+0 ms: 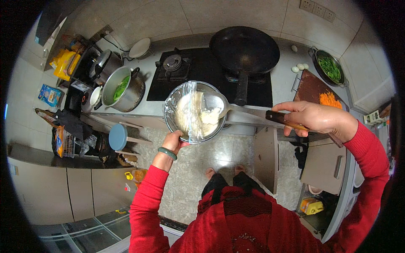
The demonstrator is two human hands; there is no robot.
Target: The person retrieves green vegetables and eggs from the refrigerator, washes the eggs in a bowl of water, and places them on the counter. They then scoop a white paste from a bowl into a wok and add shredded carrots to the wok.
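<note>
My left hand grips the lower left rim of a round bowl, held up in front of the stove. Clear plastic film with folds lies across part of the bowl, and pale, whitish food shows inside. In my right hand is the wood-and-dark handle of a metal ladle; its head is over the bowl's right side, at the pale food. Whether the ladle head touches the food is hard to tell.
A black wok sits on the right burner of the gas stove. At left stands a pot with greens. Right are a cutting board with shredded orange vegetable, eggs and a pan of greens. A cabinet door stands open below.
</note>
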